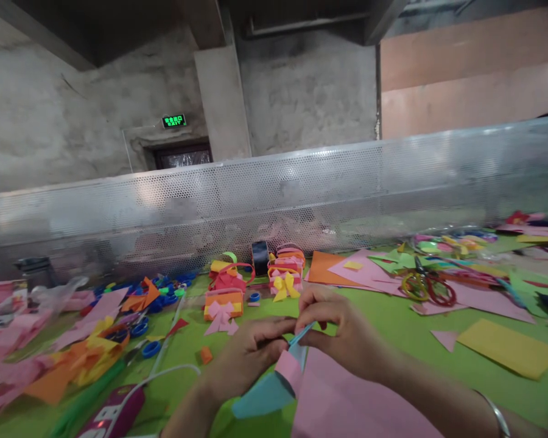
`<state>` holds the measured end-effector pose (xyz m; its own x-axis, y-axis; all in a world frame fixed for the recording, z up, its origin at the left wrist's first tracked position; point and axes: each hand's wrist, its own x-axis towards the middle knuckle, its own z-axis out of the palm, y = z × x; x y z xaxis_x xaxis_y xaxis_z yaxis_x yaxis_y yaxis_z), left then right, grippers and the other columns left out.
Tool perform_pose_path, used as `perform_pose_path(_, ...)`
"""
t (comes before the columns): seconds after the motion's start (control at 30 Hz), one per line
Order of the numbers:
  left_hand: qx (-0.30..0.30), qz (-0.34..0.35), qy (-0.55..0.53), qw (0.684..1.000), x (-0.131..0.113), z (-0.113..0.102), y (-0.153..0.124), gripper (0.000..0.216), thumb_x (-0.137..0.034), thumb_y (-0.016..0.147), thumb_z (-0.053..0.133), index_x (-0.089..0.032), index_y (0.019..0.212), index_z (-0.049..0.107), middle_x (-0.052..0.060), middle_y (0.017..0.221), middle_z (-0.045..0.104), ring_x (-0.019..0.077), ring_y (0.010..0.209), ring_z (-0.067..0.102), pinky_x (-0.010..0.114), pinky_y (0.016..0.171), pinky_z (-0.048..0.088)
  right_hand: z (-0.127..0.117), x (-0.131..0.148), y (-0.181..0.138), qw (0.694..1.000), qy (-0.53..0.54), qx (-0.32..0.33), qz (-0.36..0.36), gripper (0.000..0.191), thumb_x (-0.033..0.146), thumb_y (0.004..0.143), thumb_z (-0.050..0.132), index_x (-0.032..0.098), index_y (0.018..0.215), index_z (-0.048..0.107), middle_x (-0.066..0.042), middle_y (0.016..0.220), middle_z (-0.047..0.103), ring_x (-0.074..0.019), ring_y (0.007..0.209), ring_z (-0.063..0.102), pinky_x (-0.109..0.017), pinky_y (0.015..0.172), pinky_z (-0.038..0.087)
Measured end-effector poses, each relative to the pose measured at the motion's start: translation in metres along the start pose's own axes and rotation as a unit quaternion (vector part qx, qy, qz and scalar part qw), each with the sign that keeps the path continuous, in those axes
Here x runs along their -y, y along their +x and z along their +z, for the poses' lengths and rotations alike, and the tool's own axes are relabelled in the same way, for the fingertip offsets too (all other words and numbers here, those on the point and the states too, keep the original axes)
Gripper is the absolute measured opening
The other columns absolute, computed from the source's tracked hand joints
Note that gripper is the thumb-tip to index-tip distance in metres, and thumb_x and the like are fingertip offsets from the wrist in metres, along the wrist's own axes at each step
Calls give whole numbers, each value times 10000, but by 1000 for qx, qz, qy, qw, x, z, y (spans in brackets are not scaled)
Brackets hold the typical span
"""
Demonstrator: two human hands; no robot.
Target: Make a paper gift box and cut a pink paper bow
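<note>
Both of my hands meet over the table on a folded piece of light blue paper [269, 395]. A strip of pink paper [289, 372] curls around its middle. My left hand [258, 350] has thumb and fingers closed on the upper part of the blue paper. My right hand [335, 328] pinches the paper's top edge, with the index finger bent over it. Beneath my right forearm lies a large pink sheet [347, 401]. Ahead of my hands stand small paper bags with bows, an orange one [223, 306] and a pink one [287, 274].
At the right are scissors [428, 289] on coloured sheets and a yellow paper rectangle [509, 348]. Paper scraps [86, 359], blue rings [151, 349] and a power strip [114, 413] with a white cord lie left. A perforated metal panel [274, 201] borders the green table [420, 359].
</note>
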<state>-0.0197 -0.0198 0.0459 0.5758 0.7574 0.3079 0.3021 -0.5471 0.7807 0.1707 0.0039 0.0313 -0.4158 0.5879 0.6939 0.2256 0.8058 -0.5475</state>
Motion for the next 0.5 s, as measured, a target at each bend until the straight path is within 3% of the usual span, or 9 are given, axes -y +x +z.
perform_pose_path(0.17, -6, 2, -3, 1000, -2, 2, 2, 382, -396, 837, 484, -260, 1181, 579, 77, 1163, 628, 228, 1011, 577, 340, 888, 409, 2, -1, 0, 999, 8, -27, -24, 71, 144, 732, 660, 212, 723, 678, -4, 790, 566, -126, 732, 549, -246, 630, 448)
perform_pose_path(0.37, -84, 9, -22, 996, 5, 8, 3, 340, -364, 844, 484, -244, 1132, 622, 86, 1187, 613, 236, 1048, 562, 344, 923, 397, 10, -7, -5, 994, 12, -108, -3, 227, 129, 732, 624, 203, 931, 546, -51, 986, 583, -124, 702, 576, -277, 655, 507)
perform_pose_path(0.5, -126, -5, -21, 992, 10, 12, 3, 356, -380, 844, 476, -237, 1136, 622, 77, 1173, 625, 245, 1043, 569, 353, 937, 395, 11, -8, -7, 986, -31, -138, -90, 140, 140, 791, 577, 213, 908, 555, -60, 978, 581, -148, 800, 581, -264, 674, 513)
